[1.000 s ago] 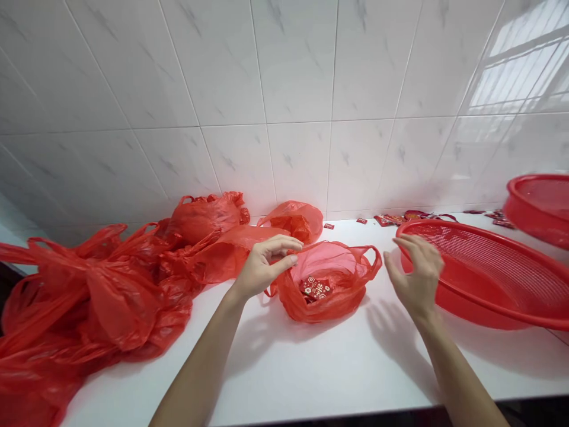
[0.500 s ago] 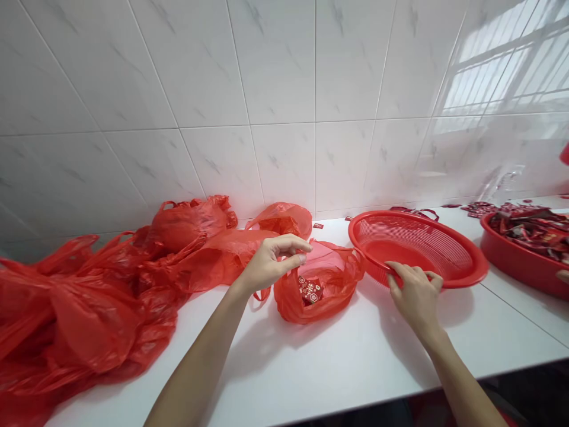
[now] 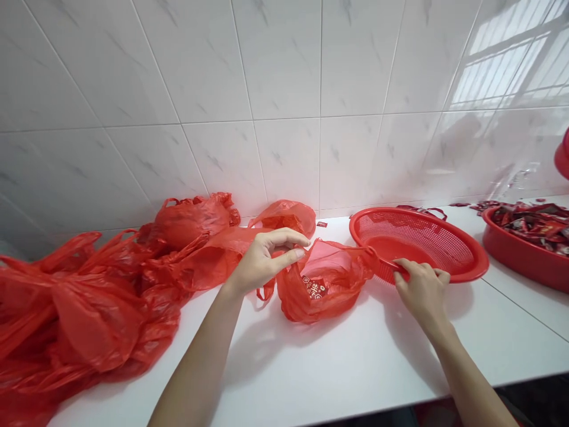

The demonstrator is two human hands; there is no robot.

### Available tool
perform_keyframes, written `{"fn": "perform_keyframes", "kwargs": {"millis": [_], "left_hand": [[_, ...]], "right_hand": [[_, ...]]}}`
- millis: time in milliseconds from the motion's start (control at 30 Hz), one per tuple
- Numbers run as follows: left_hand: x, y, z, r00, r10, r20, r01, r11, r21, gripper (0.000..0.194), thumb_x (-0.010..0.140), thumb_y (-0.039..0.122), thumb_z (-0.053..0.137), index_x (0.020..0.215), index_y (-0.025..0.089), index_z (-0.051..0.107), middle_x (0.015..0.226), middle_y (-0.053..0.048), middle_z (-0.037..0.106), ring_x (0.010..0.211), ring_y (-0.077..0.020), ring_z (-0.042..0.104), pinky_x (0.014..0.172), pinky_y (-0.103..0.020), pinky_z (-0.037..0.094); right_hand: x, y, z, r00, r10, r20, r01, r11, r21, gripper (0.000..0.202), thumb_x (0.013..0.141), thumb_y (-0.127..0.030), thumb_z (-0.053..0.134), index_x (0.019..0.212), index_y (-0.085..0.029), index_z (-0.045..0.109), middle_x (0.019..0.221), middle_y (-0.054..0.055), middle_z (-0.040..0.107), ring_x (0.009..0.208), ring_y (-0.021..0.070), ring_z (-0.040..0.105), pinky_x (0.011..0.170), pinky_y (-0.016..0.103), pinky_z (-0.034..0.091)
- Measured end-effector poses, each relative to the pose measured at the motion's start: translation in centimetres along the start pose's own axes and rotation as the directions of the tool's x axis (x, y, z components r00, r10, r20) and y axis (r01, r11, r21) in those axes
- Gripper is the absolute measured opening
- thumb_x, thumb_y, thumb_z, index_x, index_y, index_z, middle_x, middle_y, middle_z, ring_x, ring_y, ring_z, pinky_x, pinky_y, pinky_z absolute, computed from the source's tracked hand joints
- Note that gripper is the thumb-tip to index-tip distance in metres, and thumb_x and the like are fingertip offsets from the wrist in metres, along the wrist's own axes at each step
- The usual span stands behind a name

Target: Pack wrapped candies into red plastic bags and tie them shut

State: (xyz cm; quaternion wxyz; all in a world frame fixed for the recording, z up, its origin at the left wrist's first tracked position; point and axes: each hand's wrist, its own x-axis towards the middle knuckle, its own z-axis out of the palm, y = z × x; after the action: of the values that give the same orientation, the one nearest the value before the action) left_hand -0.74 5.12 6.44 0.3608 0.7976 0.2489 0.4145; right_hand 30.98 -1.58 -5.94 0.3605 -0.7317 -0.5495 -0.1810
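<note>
White tiles [image 3: 284, 65] rise behind the table [image 3: 338, 373] bearing the basket [image 3: 475, 267].

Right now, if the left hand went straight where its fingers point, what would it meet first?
Probably the open red bag, whose edge looks very close to the left hand. Depth is unclear, so the hand might pass above it.

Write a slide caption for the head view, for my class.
Right hand at the near rim of a red basket, left hand beside an open red bag with printed packets.
</note>
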Motion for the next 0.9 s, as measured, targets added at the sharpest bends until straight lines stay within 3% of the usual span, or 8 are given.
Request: {"fn": "perform_keyframes", "kwargs": {"millis": [267,367,467,567,633,700,767,900], "left_hand": [[-0.2,0.4,-1.1,0.998,0.023,-0.051,-0.023,1.000,0.008,0.012,0.086,0.023,0.069,0.093,0.021,0.078,0.099,-0.005,0.077,0.098,-0.0191,0.071,0.086,-0.030,0.060],[-0.3,0.5,-1.1,0.999,0.025,-0.046,-0.025,1.000,0.019,0.011,0.087,0.024,0.068,0.093,0.021,0.078,0.099,-0.006,0.077,0.098,-0.0198,0.071,0.086,-0.031,0.060],[-0.3,0.6,-0.9,0.999,0.023,-0.034,-0.022,0.999,0.024,0.011,0.087,0.024,0.069,0.093,0.021,0.078,0.099,-0.006,0.077,0.099,-0.0205,0.071,0.086,-0.032,0.060],[-0.2,0.5,-0.7,0.999,0.033,-0.021,-0.032,0.999,0.024,0.011,0.086,0.023,0.069,0.094,0.021,0.078,0.099,-0.006,0.077,0.100,-0.0210,0.071,0.087,-0.033,0.060],[-0.2,0.5,-0.6,0.999,0.046,-0.019,-0.045,0.999,0.029,0.011,0.087,0.022,0.069,0.093,0.021,0.078,0.100,-0.006,0.077,0.101,-0.0210,0.071,0.088,-0.032,0.060],[-0.3,0.5,-0.6,0.998,0.057,-0.024,-0.056,0.998,0.040,0.011,0.087,0.021,0.068,0.093,0.021,0.078,0.100,-0.006,0.077,0.101,-0.0206,0.071,0.088,-0.032,0.060],[-0.4,0.6,-0.8,0.998,0.060,-0.036,-0.058,0.997,0.050,0.012,0.087,0.021,0.068,0.093,0.022,0.078,0.101,-0.005,0.076,0.101,-0.0200,0.071,0.088,-0.031,0.059],[-0.5,0.7,-1.1,0.996,0.062,-0.064,-0.059,0.997,0.049,0.012,0.087,0.022,0.069,0.094,0.022,0.079,0.103,-0.005,0.076,0.101,-0.0203,0.071,0.088,-0.032,0.059]], "right_hand": [[1.7,3.6,0.4,0.998,0.057,0.005,-0.057,0.997,-0.047,0.026,0.077,-0.032,0.048,0.081,-0.021,0.071,0.066,0.010,0.069,0.074,0.0308,0.061,0.081,0.051,0.036],[1.5,3.2,0.0,0.997,-0.003,-0.082,0.004,1.000,0.009,0.031,0.083,-0.040,0.050,0.093,-0.020,0.072,0.085,0.013,0.074,0.085,0.0343,0.065,0.091,0.060,0.037],[1.0,1.0,-0.8,0.979,-0.068,-0.192,0.110,0.969,0.222,0.035,0.090,-0.049,0.057,0.107,-0.021,0.070,0.107,0.015,0.074,0.104,0.0353,0.066,0.101,0.060,0.041],[0.2,-2.1,-0.9,0.988,-0.151,-0.042,0.151,0.839,0.524,0.045,0.091,-0.048,0.064,0.131,-0.026,0.060,0.121,0.012,0.071,0.109,0.0297,0.068,0.094,0.046,0.054],[-0.3,-3.6,-0.2,0.966,-0.244,0.090,0.149,0.803,0.578,0.066,0.088,-0.048,0.069,0.147,-0.027,0.047,0.136,0.013,0.063,0.116,0.0303,0.066,0.096,0.047,0.055],[-0.6,-4.4,0.9,0.952,-0.268,0.148,0.144,0.819,0.556,0.074,0.087,-0.046,0.067,0.153,-0.027,0.038,0.148,0.017,0.054,0.122,0.0323,0.063,0.097,0.050,0.054],[-0.5,-4.4,1.8,0.950,-0.236,0.204,0.098,0.847,0.522,0.072,0.088,-0.039,0.062,0.154,-0.025,0.037,0.142,0.018,0.058,0.107,0.0301,0.069,0.090,0.048,0.057],[1.1,-4.0,1.1,0.909,-0.151,0.389,-0.098,0.830,0.550,0.062,0.078,-0.024,0.057,0.141,-0.024,0.055,0.099,0.008,0.075,0.067,0.0218,0.070,0.059,0.035,0.057]]}}
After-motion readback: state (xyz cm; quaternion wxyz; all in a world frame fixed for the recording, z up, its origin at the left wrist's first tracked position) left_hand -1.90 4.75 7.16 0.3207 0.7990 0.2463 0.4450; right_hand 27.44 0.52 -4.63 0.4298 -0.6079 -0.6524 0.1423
